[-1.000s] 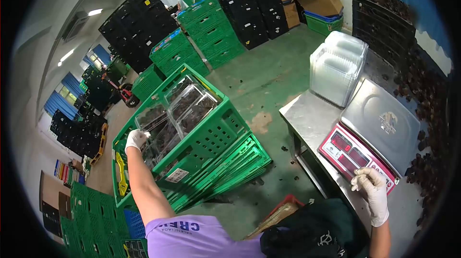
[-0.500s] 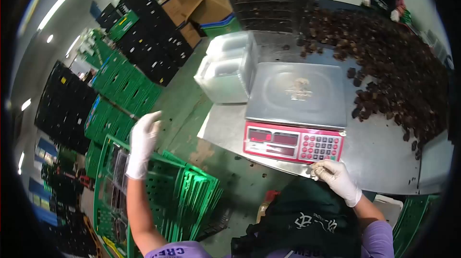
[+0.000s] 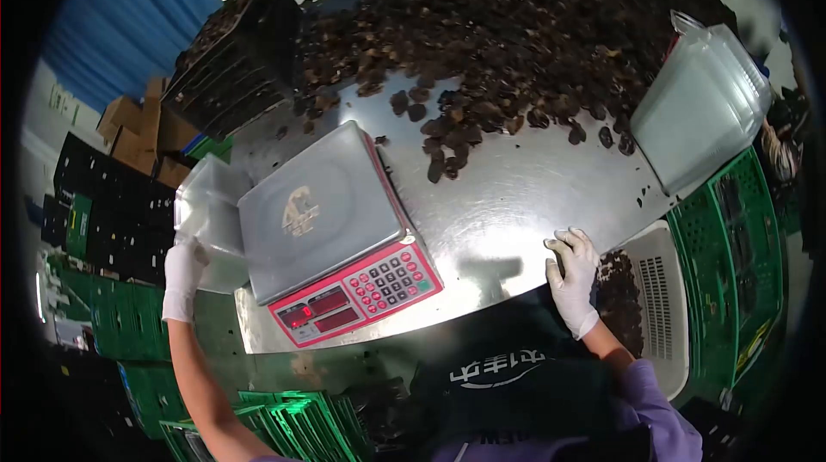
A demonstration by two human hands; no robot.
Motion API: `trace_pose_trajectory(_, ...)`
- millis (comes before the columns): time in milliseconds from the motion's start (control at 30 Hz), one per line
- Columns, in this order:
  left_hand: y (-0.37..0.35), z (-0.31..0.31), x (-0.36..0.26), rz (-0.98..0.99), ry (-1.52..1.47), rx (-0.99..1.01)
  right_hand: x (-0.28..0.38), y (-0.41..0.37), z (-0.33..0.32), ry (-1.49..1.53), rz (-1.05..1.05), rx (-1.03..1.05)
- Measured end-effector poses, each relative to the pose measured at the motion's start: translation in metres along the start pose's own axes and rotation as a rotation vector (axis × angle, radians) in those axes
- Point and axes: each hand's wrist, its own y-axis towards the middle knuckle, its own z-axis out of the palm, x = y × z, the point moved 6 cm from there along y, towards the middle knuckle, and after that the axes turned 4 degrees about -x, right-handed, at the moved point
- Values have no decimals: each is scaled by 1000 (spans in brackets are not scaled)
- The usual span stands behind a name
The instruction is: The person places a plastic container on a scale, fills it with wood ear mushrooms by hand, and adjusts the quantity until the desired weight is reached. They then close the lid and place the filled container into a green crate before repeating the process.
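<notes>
My left hand (image 3: 183,277), in a white glove, is at the near-left side of a stack of clear plastic containers (image 3: 215,204), its fingers bent onto the edge. My right hand (image 3: 574,277), also gloved, is over the metal table's front edge, fingers loosely bent and apart, holding nothing. Between the hands stands a red weighing scale (image 3: 357,290) with a grey metal pan (image 3: 323,204). Its display is lit red, and pale marks show on the pan. Behind it spreads a large heap of dark brown, flat, roundish pieces (image 3: 516,40).
A black crate (image 3: 237,58) stands at the back left, and more clear containers (image 3: 701,109) are stacked at the right. A white basket (image 3: 658,298) with dark pieces sits below the right edge beside green crates (image 3: 731,247). Folded green crates (image 3: 301,423) lie at lower left.
My view has swung to the right. My left hand has gone from open air to the container stack. My right hand has moved right, away from the scale, and its fingers have spread.
</notes>
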Motion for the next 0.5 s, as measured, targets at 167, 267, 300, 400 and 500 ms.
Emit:
trace_pose_trajectory(167,-13,-58,11,-205,-317,-384,4,1,5,-48,-54,32)
trace_pose_trajectory(267,-21,-114,-45,-287,-467,-539,15,17,8,43,-73,58)
trace_pose_trajectory(300,-24,-117,-71,-173,-646,-594,22,24,12,136,-79,84)
trace_pose_trajectory(400,-39,-110,-175,92,-503,-413,67,77,43,196,-206,367)
trace_pose_trajectory(500,-57,-43,-223,215,-414,-266,112,109,82,166,-510,190)
